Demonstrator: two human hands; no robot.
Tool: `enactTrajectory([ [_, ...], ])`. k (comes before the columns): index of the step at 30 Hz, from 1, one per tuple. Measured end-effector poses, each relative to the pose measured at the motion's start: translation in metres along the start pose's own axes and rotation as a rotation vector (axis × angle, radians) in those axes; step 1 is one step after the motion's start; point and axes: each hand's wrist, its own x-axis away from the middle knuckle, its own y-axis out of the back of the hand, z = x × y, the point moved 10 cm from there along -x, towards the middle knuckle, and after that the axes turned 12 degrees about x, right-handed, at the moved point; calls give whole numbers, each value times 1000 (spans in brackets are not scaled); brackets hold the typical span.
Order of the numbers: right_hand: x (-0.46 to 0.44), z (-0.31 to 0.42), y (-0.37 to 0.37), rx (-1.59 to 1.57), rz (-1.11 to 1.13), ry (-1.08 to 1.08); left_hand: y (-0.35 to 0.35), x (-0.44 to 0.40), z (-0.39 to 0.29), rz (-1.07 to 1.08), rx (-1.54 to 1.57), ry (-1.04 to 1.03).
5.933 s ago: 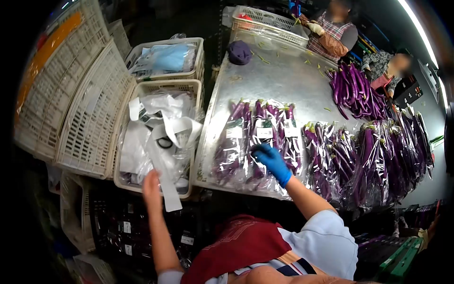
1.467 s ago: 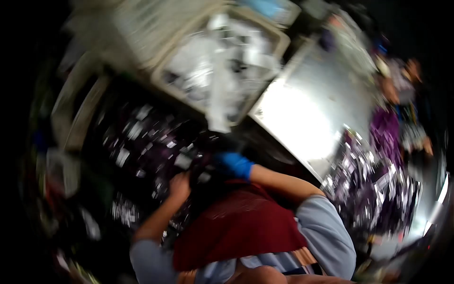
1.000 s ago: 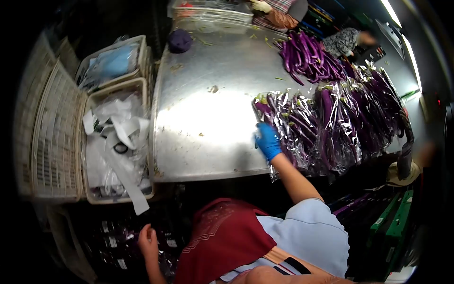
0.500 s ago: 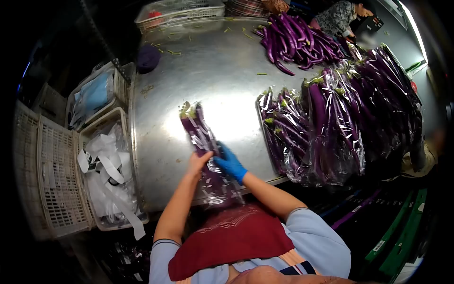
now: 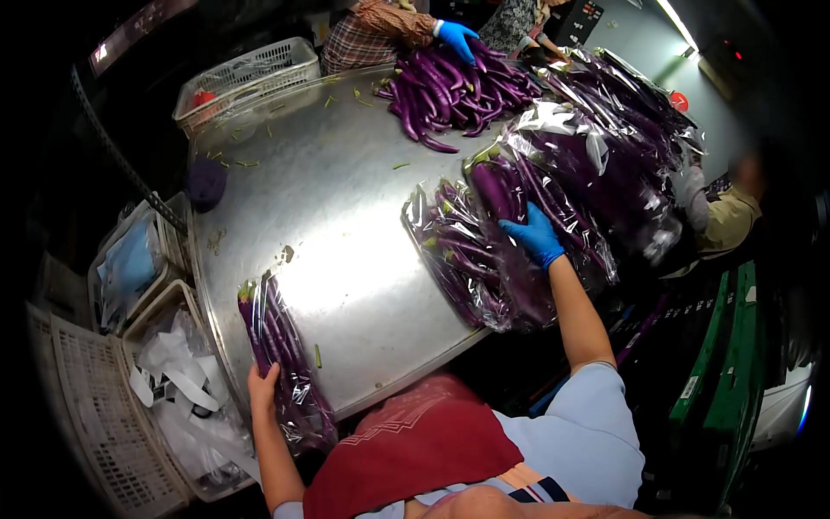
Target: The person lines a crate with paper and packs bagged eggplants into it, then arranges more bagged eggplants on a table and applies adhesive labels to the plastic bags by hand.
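My bare left hand (image 5: 264, 394) is closed around the lower side of a clear bag of long purple eggplants (image 5: 281, 346) at the table's left front edge. The bag's stem end points away from me, and its loose lower end hangs toward my apron. Far to the right, my right hand (image 5: 538, 238), in a blue glove, grips another bag of eggplants (image 5: 500, 192) among the bagged ones. Its thumb lies across the plastic; part of the grip is hidden. Beside it on the left lies one more bag of eggplants (image 5: 450, 246).
Loose eggplants (image 5: 450, 91) are heaped at the back, where a co-worker's blue-gloved hand (image 5: 456, 39) rests. More bagged eggplants (image 5: 622, 104) are piled at right. White crates (image 5: 251, 78) stand behind and left of the metal table (image 5: 303, 164); green crates (image 5: 722, 363) are at right.
My left hand has carried the bag of eggplants to the left edge. My right hand has left that bag and moved right onto another one. The view has shifted.
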Motion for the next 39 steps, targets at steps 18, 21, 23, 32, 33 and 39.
enactTrajectory([
  [18, 68, 196, -65, 541, -254, 538, 18, 7, 14, -54, 10, -3],
  [21, 58, 94, 5, 895, -361, 81, 14, 8, 6, -78, -64, -63],
  [23, 64, 59, -22, 783, -218, 35, 6, 9, -6, -41, -187, -152],
  [32, 50, 170, -181, 14, 4, 477, 92, 56, -78, -514, -575, -360],
  [33, 33, 138, -226, -392, 184, 151, 116, 61, -80, -582, -520, -382],
  [39, 20, 59, -359, -805, 607, -294, 250, 75, -76, -842, -540, -313],
])
